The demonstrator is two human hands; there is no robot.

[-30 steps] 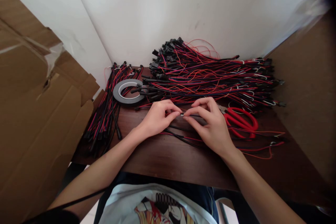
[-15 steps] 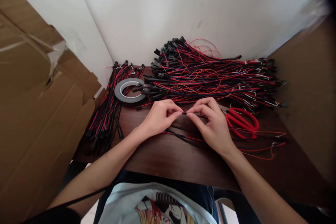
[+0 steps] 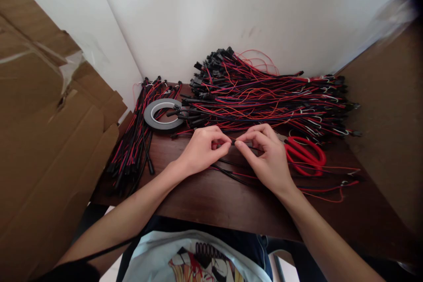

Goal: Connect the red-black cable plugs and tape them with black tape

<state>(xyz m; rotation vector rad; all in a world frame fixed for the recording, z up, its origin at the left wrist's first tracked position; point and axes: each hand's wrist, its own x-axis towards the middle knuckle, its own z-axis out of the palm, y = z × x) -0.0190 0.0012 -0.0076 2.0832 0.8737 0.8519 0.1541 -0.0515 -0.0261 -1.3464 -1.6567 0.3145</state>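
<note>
2 hands on black cable, long axis left-right.

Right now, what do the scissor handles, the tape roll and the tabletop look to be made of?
Scissor handles: glossy red, smoothly moulded loops, probably plastic.
Tape roll: matte dark grey band on a pale core, likely vinyl insulating tape; the core material is unclear.
Tabletop: dark brown with faint grain streaks and a soft sheen, so wood or wood-look laminate.

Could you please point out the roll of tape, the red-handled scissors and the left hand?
roll of tape [image 3: 157,124], head view, on its grey front edge.
red-handled scissors [image 3: 306,157], head view, on the handle loop.
left hand [image 3: 201,152], head view, on its back.
</note>
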